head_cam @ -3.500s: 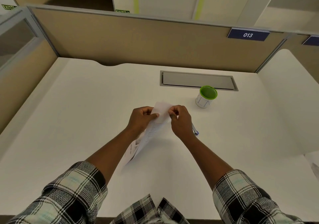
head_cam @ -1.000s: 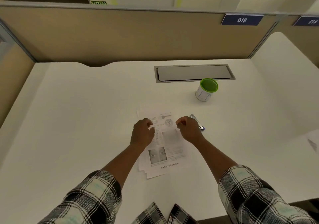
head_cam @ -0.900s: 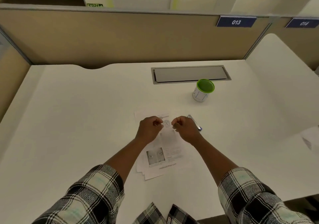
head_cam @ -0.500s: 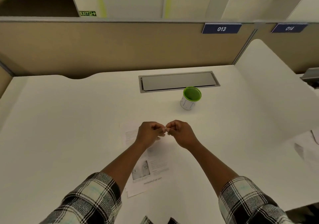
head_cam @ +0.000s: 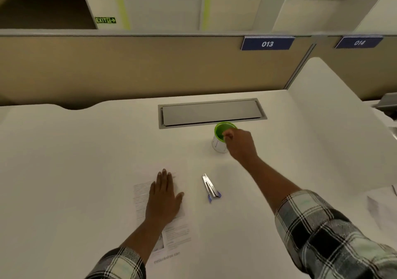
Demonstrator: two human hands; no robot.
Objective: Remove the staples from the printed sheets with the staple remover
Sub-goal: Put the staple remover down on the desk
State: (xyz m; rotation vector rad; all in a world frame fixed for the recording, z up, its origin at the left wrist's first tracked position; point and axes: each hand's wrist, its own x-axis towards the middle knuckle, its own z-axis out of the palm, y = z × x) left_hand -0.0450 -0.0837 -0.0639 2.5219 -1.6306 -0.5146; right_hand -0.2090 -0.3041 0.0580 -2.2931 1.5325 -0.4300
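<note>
Flat, fingers straight, left hand [head_cam: 164,197] presses printed sheets [head_cam: 176,233] on desk [head_cam: 75,171]. Right hand [head_cam: 239,143] reaches over green-rimmed cup [head_cam: 221,139], fingertips pinched; contents too small to tell. Staple remover [head_cam: 210,187] lies free between hands.

Count on desk [head_cam: 64,171]: 1 stack of printed sheets [head_cam: 176,233], number of sheets in it not resolvable; 1 staple remover [head_cam: 210,187]; 1 green-rimmed cup [head_cam: 221,138]; 1 grey hatch [head_cam: 211,113] set in the surface. Hands: 2, left hand [head_cam: 164,197] and right hand [head_cam: 240,143], each with 1 plaid sleeve [head_cam: 335,235]. Background: 2 blue number plates [head_cam: 267,43] (013, 014), 1 exit sign [head_cam: 105,20], some loose paper [head_cam: 382,210] at right edge, count unclear.
</note>
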